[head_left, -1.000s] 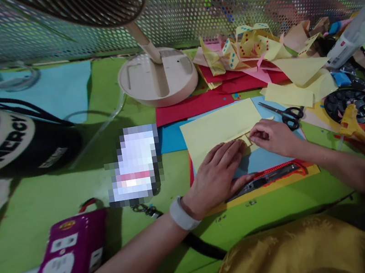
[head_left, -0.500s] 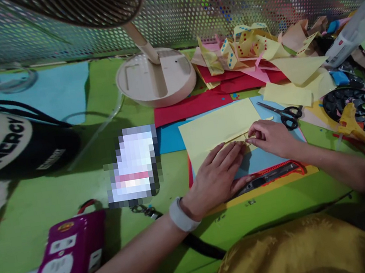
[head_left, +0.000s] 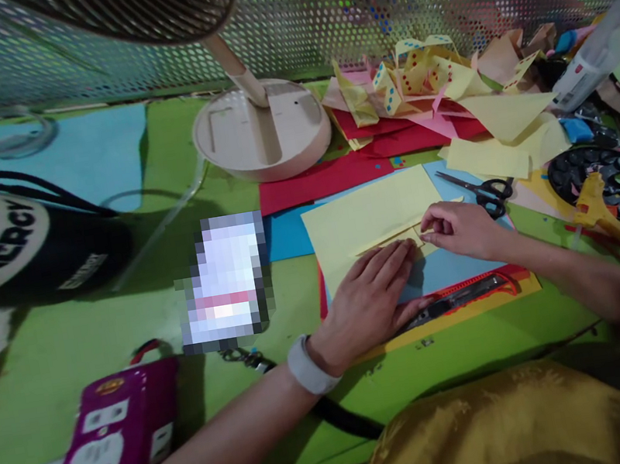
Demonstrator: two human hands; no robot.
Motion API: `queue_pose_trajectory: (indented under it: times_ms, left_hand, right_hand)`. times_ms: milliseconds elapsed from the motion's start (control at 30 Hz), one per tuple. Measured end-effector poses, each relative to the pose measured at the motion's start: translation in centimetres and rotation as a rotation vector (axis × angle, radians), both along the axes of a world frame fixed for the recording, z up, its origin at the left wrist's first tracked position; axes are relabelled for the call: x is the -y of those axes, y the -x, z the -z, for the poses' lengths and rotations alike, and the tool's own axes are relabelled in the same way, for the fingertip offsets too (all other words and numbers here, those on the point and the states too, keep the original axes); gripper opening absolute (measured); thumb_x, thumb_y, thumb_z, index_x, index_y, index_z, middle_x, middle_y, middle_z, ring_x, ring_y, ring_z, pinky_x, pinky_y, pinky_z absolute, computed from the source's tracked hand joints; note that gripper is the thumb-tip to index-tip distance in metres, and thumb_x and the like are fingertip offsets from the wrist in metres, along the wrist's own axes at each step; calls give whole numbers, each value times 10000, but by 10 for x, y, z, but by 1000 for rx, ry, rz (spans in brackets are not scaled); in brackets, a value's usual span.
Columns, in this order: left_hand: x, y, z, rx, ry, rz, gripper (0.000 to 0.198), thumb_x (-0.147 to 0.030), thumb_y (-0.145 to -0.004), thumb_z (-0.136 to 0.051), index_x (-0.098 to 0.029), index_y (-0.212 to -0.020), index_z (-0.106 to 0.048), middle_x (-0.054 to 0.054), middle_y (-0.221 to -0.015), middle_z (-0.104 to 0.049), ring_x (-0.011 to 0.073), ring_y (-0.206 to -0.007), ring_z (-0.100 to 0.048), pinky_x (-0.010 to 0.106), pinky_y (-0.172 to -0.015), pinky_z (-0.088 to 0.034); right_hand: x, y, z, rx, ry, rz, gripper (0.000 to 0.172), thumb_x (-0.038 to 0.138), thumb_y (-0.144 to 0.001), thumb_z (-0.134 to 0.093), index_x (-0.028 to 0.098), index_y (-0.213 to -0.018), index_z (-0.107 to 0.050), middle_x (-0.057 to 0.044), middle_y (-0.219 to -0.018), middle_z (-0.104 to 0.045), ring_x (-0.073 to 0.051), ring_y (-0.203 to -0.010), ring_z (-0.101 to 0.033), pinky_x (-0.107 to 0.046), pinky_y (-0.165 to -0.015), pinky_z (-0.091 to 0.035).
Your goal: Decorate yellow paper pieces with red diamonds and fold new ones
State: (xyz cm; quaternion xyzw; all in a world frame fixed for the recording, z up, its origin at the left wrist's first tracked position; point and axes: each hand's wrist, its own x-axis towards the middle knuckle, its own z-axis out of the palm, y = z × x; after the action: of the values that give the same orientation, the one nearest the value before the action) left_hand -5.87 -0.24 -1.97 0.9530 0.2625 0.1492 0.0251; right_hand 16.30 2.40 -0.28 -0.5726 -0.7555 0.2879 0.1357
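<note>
A pale yellow sheet of paper (head_left: 368,207) lies over a blue sheet (head_left: 467,258), with a folded yellow strip (head_left: 405,236) along its near side. My left hand (head_left: 370,293) is laid flat across the strip, fingers stretched out and pressing it down. Thumb and fingertips of my right hand (head_left: 456,228) are pinched together at the strip's right part; what lies between them is mostly hidden. A cutter knife (head_left: 467,295) with an orange edge lies close below my left thumb. Black scissors (head_left: 483,193) rest just beyond my right hand.
Behind the papers stands a fan base (head_left: 264,133). Cut paper scraps (head_left: 421,81) pile up at the back right. A yellow glue gun (head_left: 601,213) and a black palette (head_left: 610,176) lie right. Left are a blurred phone (head_left: 227,280), a purple pouch (head_left: 120,427) and a black bottle (head_left: 22,238).
Both hands keep nearly the same places on the yellow paper. My right fingertips have shifted very slightly, and the whole view has moved a little.
</note>
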Motion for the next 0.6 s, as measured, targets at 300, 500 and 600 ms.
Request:
queue_pose_trajectory:
  times_ms: [300, 500, 600]
  left_hand:
    - [1, -2, 3, 46, 11, -8, 600, -547, -926, -418, -64, -1238, -591, 206, -1274, -604, 318, -1145, -581, 447, -946, -493]
    - [0, -2, 4, 36, 3, -8, 600, -542, -935, -393, -68, -1249, -585, 199, -1267, -610, 315, -1139, -581, 445, -933, -496]
    - [0, -2, 2, 5, -6, -15, 594, -539, -938, -391, -71, -1248, -587, 190, -1273, -609, 307, -1136, -585, 431, -938, -491]
  right_hand:
    - [0, 1, 0, 14, 2, 1, 154, 321, -796, -670, 212, -890, -614, 12, -756, -638, -124, -667, -554, -253, -592, -336]
    - [1, 2, -1, 12, -1, -2, 109, 287, -824, -645, 211, -889, -602, 12, -763, -643, -125, -679, -557, -256, -605, -342]
    - [1, 3, -2, 13, 0, 5, 101, 285, -831, -634, 208, -889, -605, 14, -760, -641, -124, -680, -557, -254, -601, -339]
